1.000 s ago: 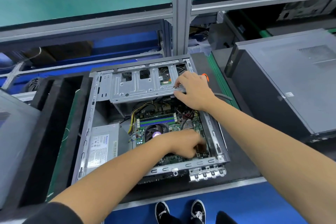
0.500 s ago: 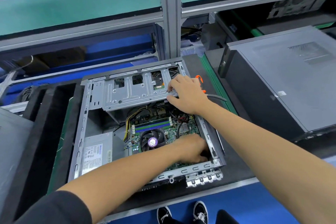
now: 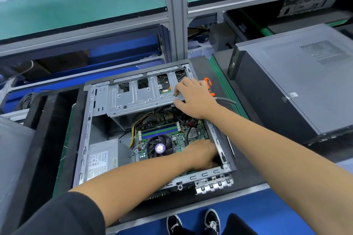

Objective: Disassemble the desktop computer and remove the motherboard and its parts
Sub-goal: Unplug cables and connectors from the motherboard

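While case [image 3: 87, 135] holds motherboard [image 3: 177, 139], right hand [image 3: 194, 97] grips drive cage [image 3: 141, 95], left hand [image 3: 204, 153] (grip hidden).

Drive cage [image 3: 141, 93] roofs the motherboard's [image 3: 168, 135] far end; near end open.

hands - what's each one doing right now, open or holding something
Left hand: deep in the case corner, fingers hidden, cannot tell.
Right hand: fingers curled on the drive cage edge.
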Available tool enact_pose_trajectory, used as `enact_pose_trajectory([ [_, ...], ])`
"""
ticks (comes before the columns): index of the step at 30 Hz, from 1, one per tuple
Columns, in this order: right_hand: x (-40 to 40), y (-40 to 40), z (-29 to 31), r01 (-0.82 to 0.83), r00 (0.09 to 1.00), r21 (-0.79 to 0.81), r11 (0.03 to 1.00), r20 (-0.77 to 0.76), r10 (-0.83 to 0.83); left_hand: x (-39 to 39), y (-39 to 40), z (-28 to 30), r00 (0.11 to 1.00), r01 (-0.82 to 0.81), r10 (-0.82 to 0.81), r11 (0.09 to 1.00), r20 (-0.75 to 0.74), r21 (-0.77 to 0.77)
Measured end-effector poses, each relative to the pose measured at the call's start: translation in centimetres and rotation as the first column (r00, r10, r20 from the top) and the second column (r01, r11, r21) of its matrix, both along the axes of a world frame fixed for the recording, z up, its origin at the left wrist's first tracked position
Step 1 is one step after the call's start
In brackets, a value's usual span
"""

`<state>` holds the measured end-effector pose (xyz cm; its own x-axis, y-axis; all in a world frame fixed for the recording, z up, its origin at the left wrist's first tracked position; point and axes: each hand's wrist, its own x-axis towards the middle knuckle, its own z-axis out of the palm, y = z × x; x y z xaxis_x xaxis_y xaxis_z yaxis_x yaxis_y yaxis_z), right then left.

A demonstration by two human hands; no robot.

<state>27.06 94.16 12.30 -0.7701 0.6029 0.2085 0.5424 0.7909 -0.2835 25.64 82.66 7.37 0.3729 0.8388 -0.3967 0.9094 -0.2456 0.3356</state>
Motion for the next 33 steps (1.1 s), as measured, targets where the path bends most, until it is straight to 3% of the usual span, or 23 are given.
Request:
enact_pose_trajectory([
  [23, -0.1, 0.0, -0.1, 0.007, 1.000, 0.001, 1.000, -0.004, -0.007, -0.4, 0.7, -0.8, 0.948, -0.214, 0.245, 0.963, 0.204, -0.165],
  [33, -0.1, 0.0, 0.1, -0.003, 1.000, 0.005, 1.000, 0.002, 0.003, -0.8, 0.4, -0.2, 0.959, -0.160, 0.191, 0.975, 0.211, -0.155],
])
